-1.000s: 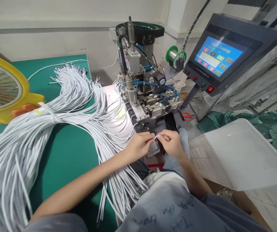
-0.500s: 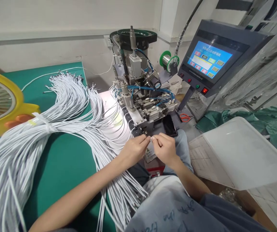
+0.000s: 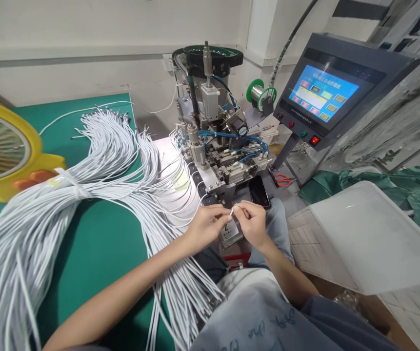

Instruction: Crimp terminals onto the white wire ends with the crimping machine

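My left hand (image 3: 210, 225) and my right hand (image 3: 250, 223) meet fingertip to fingertip in front of the machine (image 3: 213, 146). Between them they pinch a short end of white cable (image 3: 231, 212); its tip is too small to make out. A large tied bundle of white cables (image 3: 103, 192) lies on the green table mat (image 3: 100, 253), left of my hands, with many loose ends hanging beside my left forearm. Single cables run from the bundle to the machine's front edge.
A control screen (image 3: 323, 95) on a post is at the right, near a wire spool (image 3: 261, 95). A phone (image 3: 259, 191) and red-handled scissors (image 3: 283, 181) lie right of the machine. A yellow fan (image 3: 34, 161) stands left. A translucent bin (image 3: 374, 239) is at lower right.
The fingers of my left hand have straightened a little, and more of the white cable end shows between the hands. The whole view has shifted slightly.
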The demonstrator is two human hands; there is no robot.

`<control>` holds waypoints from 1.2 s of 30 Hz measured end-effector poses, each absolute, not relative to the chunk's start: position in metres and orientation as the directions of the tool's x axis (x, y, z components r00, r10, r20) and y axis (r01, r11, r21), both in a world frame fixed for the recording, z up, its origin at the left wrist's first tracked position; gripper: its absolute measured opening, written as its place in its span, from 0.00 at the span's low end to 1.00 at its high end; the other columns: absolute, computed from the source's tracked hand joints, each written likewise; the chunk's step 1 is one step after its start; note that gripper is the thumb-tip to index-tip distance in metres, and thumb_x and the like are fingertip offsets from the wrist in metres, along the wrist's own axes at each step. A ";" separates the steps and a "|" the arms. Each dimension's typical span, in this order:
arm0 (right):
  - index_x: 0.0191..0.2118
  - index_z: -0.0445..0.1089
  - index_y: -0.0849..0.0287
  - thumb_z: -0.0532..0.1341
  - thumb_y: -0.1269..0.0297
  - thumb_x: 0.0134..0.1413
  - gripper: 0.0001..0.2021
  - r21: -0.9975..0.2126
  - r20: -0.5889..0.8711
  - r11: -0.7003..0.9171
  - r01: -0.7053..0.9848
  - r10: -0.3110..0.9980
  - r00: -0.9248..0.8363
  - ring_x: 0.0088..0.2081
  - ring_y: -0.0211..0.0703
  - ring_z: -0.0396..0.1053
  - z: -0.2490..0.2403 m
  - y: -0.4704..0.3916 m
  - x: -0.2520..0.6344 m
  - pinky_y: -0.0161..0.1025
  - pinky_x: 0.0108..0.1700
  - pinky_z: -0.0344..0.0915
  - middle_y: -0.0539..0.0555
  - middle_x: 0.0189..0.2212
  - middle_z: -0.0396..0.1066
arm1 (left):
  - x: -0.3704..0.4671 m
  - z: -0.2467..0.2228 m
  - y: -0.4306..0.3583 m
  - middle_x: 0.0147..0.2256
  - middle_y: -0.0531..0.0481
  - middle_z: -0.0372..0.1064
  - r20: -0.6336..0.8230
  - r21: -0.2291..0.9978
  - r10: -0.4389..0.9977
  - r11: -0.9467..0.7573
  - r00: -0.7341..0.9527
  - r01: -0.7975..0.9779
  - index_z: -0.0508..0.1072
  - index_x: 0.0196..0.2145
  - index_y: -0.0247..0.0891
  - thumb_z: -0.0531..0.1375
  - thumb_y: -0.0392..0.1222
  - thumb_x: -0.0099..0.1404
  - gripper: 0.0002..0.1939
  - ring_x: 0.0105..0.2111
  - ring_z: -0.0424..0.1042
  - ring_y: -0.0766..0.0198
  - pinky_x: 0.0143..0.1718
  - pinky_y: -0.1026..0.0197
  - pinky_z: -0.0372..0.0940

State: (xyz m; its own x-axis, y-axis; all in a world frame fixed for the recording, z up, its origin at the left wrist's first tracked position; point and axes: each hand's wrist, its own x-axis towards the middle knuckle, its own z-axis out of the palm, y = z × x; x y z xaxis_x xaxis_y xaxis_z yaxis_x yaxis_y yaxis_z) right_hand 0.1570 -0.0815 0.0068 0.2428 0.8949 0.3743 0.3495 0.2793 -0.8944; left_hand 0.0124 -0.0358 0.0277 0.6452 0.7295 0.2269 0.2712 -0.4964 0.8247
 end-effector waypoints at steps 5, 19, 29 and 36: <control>0.35 0.71 0.59 0.58 0.65 0.53 0.07 -0.913 0.356 0.263 0.312 0.886 0.295 0.22 0.34 0.55 0.003 -0.080 0.156 0.34 0.24 0.55 0.46 0.20 0.56 | 0.015 0.031 -0.037 0.21 0.53 0.64 0.170 0.849 0.788 -0.421 0.592 0.318 0.74 0.25 0.34 0.55 0.39 0.62 0.12 0.23 0.62 0.70 0.25 0.67 0.57; 0.31 0.72 0.57 0.58 0.70 0.53 0.05 -0.733 0.559 0.384 0.562 0.811 0.174 0.29 0.38 0.63 0.006 -0.076 0.167 0.37 0.30 0.62 0.51 0.27 0.64 | 0.015 0.028 -0.039 0.22 0.53 0.66 0.204 0.815 0.798 -0.460 0.567 0.353 0.74 0.27 0.34 0.54 0.35 0.62 0.10 0.24 0.64 0.70 0.27 0.67 0.57; 0.28 0.66 0.58 0.56 0.68 0.53 0.05 -0.950 0.287 0.257 0.177 0.943 0.170 0.31 0.38 0.64 0.002 -0.067 0.163 0.33 0.28 0.60 0.51 0.29 0.62 | 0.011 0.025 -0.036 0.23 0.53 0.64 0.233 0.768 0.764 -0.524 0.602 0.367 0.73 0.29 0.34 0.52 0.36 0.65 0.11 0.25 0.64 0.70 0.28 0.68 0.57; 0.26 0.65 0.59 0.54 0.68 0.52 0.06 -0.922 0.190 0.183 0.342 0.982 -0.015 0.29 0.37 0.62 -0.034 -0.039 0.175 0.32 0.27 0.58 0.50 0.28 0.61 | 0.009 0.012 -0.015 0.30 0.48 0.63 0.014 0.361 0.689 -0.679 0.725 0.639 0.71 0.31 0.32 0.47 0.30 0.64 0.13 0.26 0.64 0.67 0.29 0.65 0.60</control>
State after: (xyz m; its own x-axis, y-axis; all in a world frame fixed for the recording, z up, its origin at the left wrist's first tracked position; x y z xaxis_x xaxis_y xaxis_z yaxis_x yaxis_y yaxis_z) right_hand 0.1745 -0.0387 -0.0338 -0.0146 0.9818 0.1896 0.3415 0.1831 -0.9219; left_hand 0.0090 -0.0147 0.0123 0.7248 0.6889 0.0143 0.6386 -0.6794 0.3614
